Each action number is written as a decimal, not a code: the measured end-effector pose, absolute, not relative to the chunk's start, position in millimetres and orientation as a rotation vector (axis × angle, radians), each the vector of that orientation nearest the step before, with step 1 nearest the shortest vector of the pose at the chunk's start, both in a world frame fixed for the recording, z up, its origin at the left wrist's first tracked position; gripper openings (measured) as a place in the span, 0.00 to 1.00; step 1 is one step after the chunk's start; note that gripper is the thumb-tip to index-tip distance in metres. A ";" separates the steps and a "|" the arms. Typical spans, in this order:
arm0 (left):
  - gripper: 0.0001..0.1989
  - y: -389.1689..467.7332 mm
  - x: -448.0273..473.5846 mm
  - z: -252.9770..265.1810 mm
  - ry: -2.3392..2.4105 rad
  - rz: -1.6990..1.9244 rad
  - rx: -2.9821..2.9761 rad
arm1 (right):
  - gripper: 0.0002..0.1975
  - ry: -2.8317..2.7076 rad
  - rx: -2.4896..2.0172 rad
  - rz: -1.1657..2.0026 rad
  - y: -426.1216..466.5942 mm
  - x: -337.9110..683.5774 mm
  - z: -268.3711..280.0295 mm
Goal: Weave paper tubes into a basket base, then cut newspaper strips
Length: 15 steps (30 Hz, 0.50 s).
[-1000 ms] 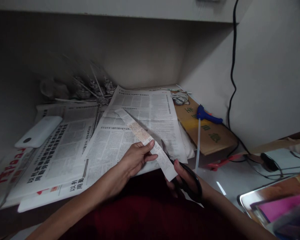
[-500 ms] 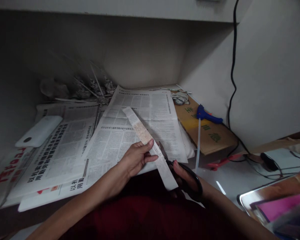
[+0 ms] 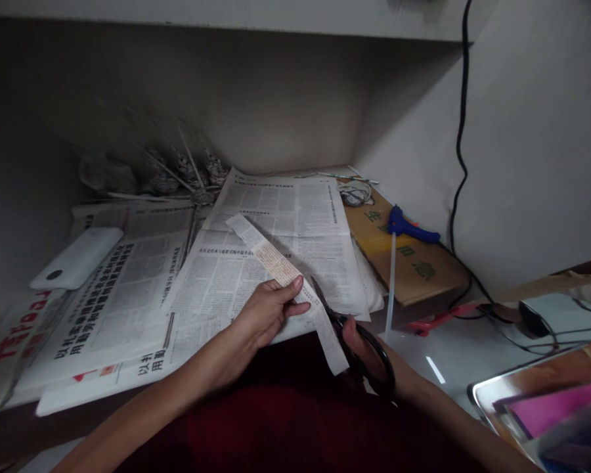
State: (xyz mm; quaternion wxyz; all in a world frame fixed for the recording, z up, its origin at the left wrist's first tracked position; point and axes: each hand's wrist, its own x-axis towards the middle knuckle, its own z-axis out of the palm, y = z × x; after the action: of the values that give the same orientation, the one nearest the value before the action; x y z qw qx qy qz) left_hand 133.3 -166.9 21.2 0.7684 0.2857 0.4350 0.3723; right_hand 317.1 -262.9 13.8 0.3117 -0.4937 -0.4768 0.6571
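Observation:
My left hand [image 3: 270,307] pinches a long strip of printed newspaper [image 3: 272,261] between thumb and fingers, near its middle. The strip slants from upper left to lower right, its lower end bending down toward my lap. In my right hand [image 3: 362,345] is a pair of black-handled scissors [image 3: 385,368], thumb through one loop. The blades point up and left, along the strip's right edge just beside my left fingertips. Part of the lower blade and most of my right fingers are hidden behind the paper. Spread newspaper sheets [image 3: 295,203] lie under and beyond the strip.
A blue glue gun [image 3: 411,228] with a pale glue stick rests on flattened cardboard [image 3: 414,279]. A white power bank-like device [image 3: 79,258] lies on newspapers at left. Rolled-paper cones [image 3: 184,169] stand behind. A black cord [image 3: 460,131] hangs at right, above a tray [image 3: 487,387].
The strip's upper end has swung slightly left and its lower part bends more. The scissors have turned a little, showing more of the blade beside the strip. My left hand stays put.

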 end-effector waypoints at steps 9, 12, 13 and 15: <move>0.15 -164.1 130.8 25.7 0.984 0.836 0.621 | 0.30 -1.252 -1.479 1.779 -261.3 319.1 30.5; 0.15 -164.9 131.3 22.2 0.980 0.816 0.639 | 0.29 -1.302 -1.410 1.793 -261.6 322.4 27.0; 0.14 -165.8 131.9 20.8 0.979 0.811 0.651 | 0.29 -1.324 -1.364 1.782 -260.8 322.1 27.4; 0.14 -168.0 133.0 18.6 0.966 0.818 0.670 | 0.28 -1.354 -1.275 1.749 -258.5 319.6 30.3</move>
State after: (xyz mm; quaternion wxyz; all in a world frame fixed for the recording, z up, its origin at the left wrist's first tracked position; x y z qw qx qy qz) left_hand 133.0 -168.0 18.6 0.7544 0.3071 0.4427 0.3750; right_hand 319.6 -258.5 30.3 0.2902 -0.4779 -0.5075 0.6556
